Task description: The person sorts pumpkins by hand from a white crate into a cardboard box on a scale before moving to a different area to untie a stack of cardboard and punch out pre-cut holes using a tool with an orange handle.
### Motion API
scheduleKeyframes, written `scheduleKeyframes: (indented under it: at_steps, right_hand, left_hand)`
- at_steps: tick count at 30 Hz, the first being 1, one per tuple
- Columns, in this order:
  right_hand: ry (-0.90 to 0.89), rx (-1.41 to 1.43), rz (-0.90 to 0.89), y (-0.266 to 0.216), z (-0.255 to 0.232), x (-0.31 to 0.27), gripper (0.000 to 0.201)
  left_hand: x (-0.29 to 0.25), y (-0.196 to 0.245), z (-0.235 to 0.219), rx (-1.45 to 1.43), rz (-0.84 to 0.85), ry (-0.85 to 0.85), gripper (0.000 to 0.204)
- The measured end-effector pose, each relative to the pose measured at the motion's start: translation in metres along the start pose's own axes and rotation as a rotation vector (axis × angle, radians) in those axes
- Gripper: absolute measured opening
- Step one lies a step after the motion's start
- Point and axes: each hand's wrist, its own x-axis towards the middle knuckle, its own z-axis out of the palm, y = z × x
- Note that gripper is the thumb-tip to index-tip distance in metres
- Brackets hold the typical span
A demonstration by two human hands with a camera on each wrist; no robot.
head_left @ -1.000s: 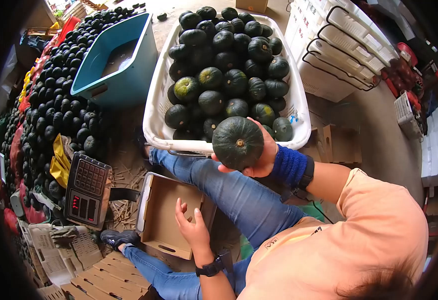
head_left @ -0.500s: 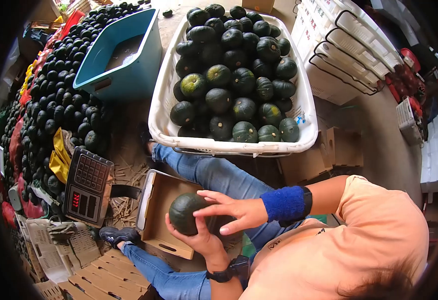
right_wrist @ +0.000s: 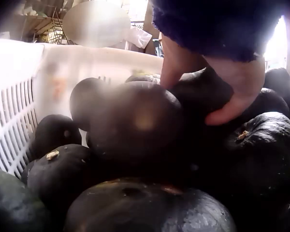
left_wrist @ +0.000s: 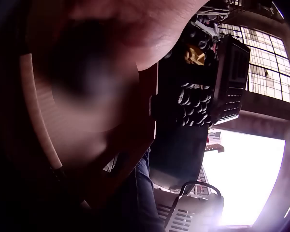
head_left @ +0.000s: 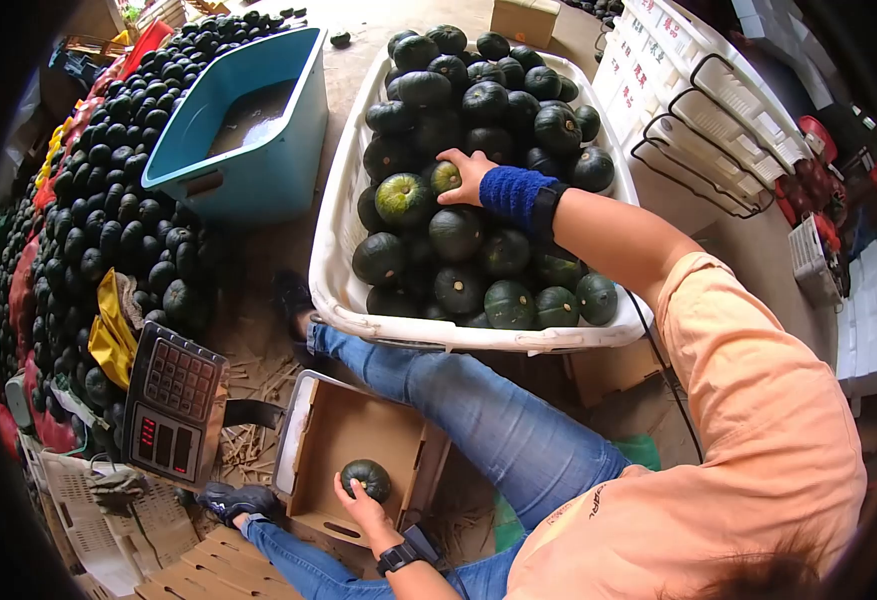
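A dark green squash (head_left: 365,481) is held by the left hand (head_left: 366,512) low over the cardboard box (head_left: 333,430); whether it touches the box bottom I cannot tell. The right hand (head_left: 467,180) grips a squash with a yellow-green patch (head_left: 445,178) among the heap in the white basket (head_left: 330,285). In the right wrist view the fingers of the right hand (right_wrist: 232,82) reach down between dark squashes (right_wrist: 135,116). The left wrist view is dark and blurred, with part of the left hand (left_wrist: 135,29) at the top.
A scale display (head_left: 171,405) stands left of the box. Behind it are a blue tub (head_left: 278,160) and a large squash pile (head_left: 108,230). Stacked white crates (head_left: 658,100) stand at the right, flattened cardboard (head_left: 218,565) at the lower left. The person's legs flank the box.
The right hand has left the squash in the left hand and moved up to the basket, where it grips another. The left hand has lowered its squash toward the box.
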Motion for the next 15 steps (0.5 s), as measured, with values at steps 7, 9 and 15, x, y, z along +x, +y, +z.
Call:
scheduleKeyframes:
  at_steps: [7,9,15]
  right_hand:
    - [0.545,-0.126,-0.185,-0.007,0.018,-0.035,0.060]
    - [0.253,-0.088,-0.057,-0.025,0.001,-0.069,0.054]
    - [0.060,0.211,-0.115,-0.015,0.043,-0.071,0.069]
  left_hand:
    - [-0.035,0.029,0.026,0.690,0.248,0.143,0.071]
    - [-0.029,0.023,0.028,0.705,0.262,0.158,0.079]
    - [-0.029,0.030,0.028,0.746,0.266,0.142,0.077]
